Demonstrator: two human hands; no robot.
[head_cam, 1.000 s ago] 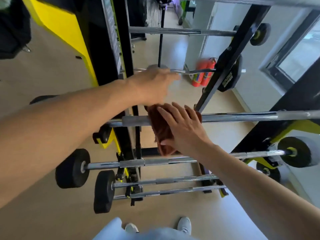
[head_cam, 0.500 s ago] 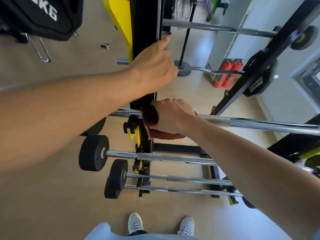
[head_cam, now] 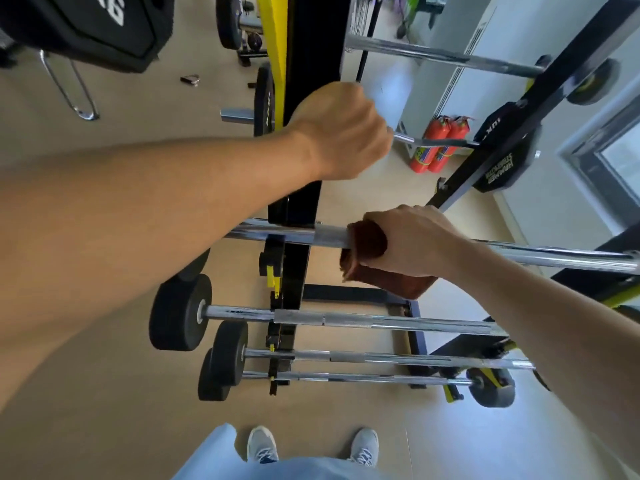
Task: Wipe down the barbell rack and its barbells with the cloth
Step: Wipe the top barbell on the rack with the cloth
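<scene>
The black and yellow barbell rack (head_cam: 304,46) stands straight ahead with several chrome barbells across its pegs. My right hand (head_cam: 412,240) is closed around a brown cloth (head_cam: 367,237), which is wrapped over the middle barbell (head_cam: 554,254) just right of the left upright; a cloth corner hangs below the bar. Higher up, my left hand (head_cam: 343,129) is a fist around the upper barbell (head_cam: 440,143), whose shaft comes out on its right side. Below hang three lower barbells (head_cam: 381,320) with black end weights (head_cam: 180,311).
A large black weight plate (head_cam: 86,26) on a chrome hook hangs at top left. Two red fire extinguishers (head_cam: 436,143) stand by the far wall. The rack's right upright (head_cam: 512,129) slants across the right side. My shoes (head_cam: 263,445) are on the beige floor.
My right hand went from flat on the cloth to gripping it round the bar, then slid right, away from the left upright. My left hand curled its fingers into a fist.
</scene>
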